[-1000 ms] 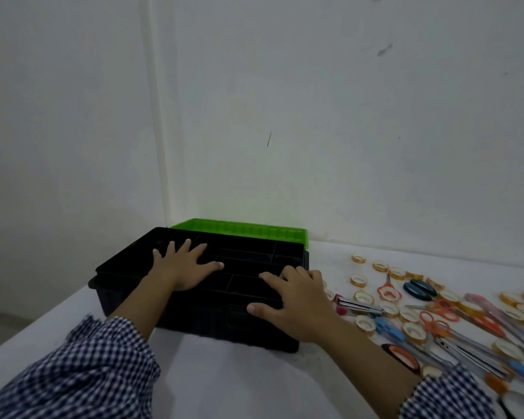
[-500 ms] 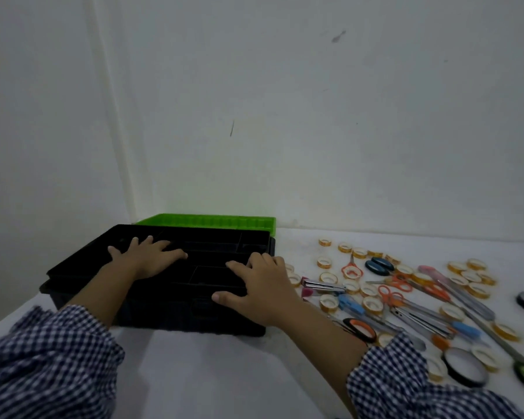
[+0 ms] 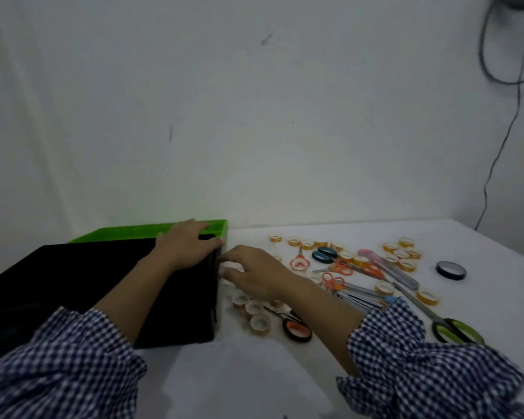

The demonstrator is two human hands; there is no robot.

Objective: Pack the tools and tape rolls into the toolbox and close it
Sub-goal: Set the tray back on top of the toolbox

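The black toolbox (image 3: 73, 282) stands open at the left of the white table, with its green lid (image 3: 127, 234) lying back behind it. My left hand (image 3: 185, 246) lies on the box's far right corner, its fingers bent over the rim. Just right of the box's side wall, my right hand (image 3: 254, 276) hovers with its fingers spread and holds nothing; its fingertips almost touch the wall. Several small tape rolls (image 3: 259, 322) lie under and around that hand. Orange scissors (image 3: 298, 263) and green-handled scissors (image 3: 454, 329) lie further right among other tools.
A black tape roll (image 3: 450, 270) sits alone at the right. More small rolls (image 3: 401, 254) are scattered toward the far right. A white wall rises close behind the table, and a cable (image 3: 496, 158) hangs down it at the right.
My left hand slid from the middle of the box to its far right corner. My right hand left the box top and came down beside its right wall. The view turned right.
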